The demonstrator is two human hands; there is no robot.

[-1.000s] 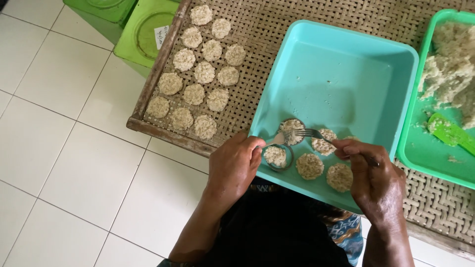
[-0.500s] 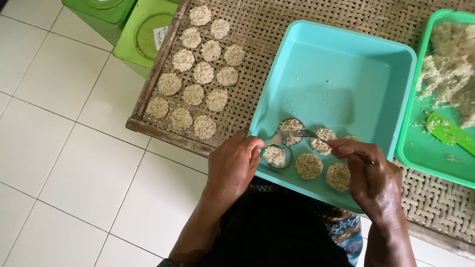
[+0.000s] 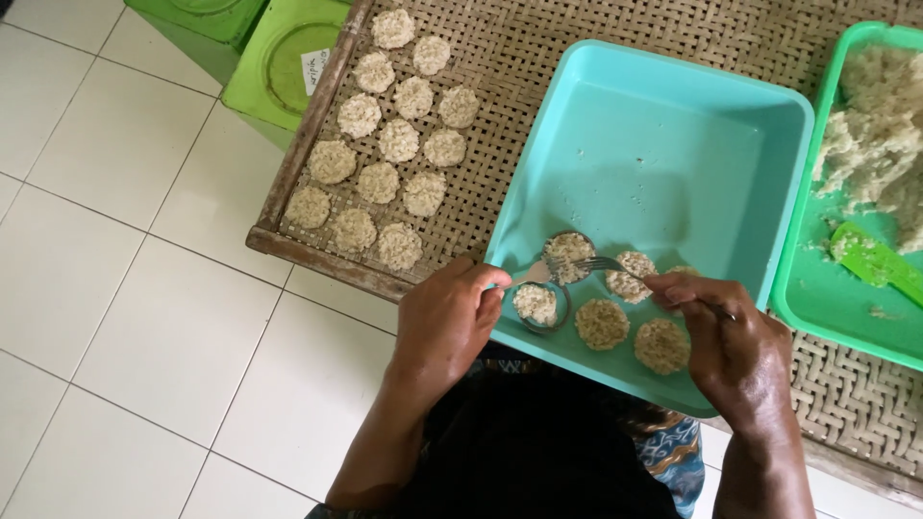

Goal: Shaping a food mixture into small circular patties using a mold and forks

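1. A fork (image 3: 604,263) is pinched in the closed fingers of the right hand (image 3: 731,341); its long axis runs left from the fingers, with the tines on the rice in a round ring (image 3: 569,255) near the tub's (image 3: 673,125) near edge.
2. A second ring (image 3: 536,304), nearer the tub's near-left corner, is steadied by the left hand (image 3: 444,322); those fingers are curled onto its rim, and the left hand is the nearer one.

Soft even daylight, faint shadows, sharp focus, no glare.
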